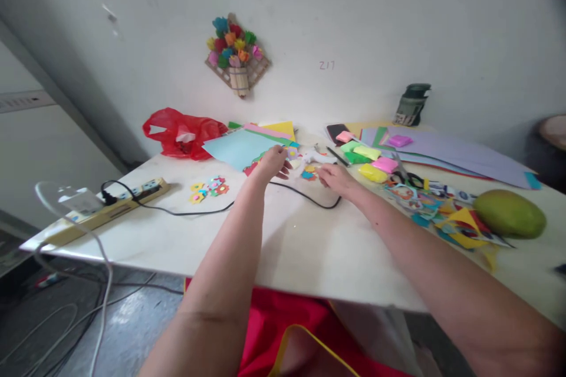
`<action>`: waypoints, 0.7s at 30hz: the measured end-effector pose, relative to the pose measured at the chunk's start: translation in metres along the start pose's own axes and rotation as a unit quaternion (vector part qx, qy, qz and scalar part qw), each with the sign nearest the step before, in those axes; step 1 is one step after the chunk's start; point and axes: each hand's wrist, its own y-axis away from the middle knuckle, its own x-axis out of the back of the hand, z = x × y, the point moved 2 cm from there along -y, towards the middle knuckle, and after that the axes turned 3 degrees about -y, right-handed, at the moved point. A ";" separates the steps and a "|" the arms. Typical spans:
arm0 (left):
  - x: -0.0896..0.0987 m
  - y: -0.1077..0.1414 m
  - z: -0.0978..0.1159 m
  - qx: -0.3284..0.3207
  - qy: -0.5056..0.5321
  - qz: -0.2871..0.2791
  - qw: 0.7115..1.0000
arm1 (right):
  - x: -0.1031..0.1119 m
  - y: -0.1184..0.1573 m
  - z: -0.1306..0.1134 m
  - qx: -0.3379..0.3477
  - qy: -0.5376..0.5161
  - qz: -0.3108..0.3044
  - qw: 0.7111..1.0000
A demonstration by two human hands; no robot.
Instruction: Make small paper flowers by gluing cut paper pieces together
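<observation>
My left hand (276, 163) is over the middle of the table, fingers bent downward and slightly apart, with nothing visible in them. Beside it lie red and green paper pieces (254, 164) and a white hot glue gun (319, 157). To its right, my right hand (335, 179) has its fingers curled together. Its fingertips are close to a small orange, yellow and blue paper flower (309, 173); whether they pinch its edge or something else is too small to tell. More paper flowers (209, 188) lie to the left.
A power strip (110, 210) with a black cord (194, 213) crosses the left side. At the back are a red plastic bag (183, 134) and light blue paper (241, 149). On the right are clay packets (372, 173), scissors (409, 178), paper scraps (457, 225), a green mango (509, 214) and a bottle (412, 105).
</observation>
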 end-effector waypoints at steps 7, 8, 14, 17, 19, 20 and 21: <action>0.085 0.008 -0.022 0.006 -0.167 0.172 0.971 | -0.001 0.005 -0.004 -0.007 0.059 0.003 0.998; 0.097 0.011 -0.028 0.009 -0.187 0.188 0.964 | -0.001 0.005 -0.003 -0.008 0.067 0.005 0.998; 0.141 0.028 -0.058 0.055 -0.235 0.227 0.943 | -0.005 0.006 0.002 -0.002 0.082 0.028 0.996; 0.152 0.032 -0.068 0.102 -0.272 0.232 0.928 | -0.012 0.006 0.000 0.012 0.084 0.045 0.995; 0.156 0.034 -0.073 0.136 -0.296 0.231 0.917 | -0.020 0.005 -0.009 0.023 0.103 0.038 0.994; 0.158 0.035 -0.075 0.148 -0.303 0.231 0.913 | -0.025 0.003 -0.016 0.030 0.121 0.030 0.992; 0.160 0.035 -0.078 0.156 -0.306 0.230 0.911 | -0.031 0.002 -0.025 0.047 0.137 0.016 0.989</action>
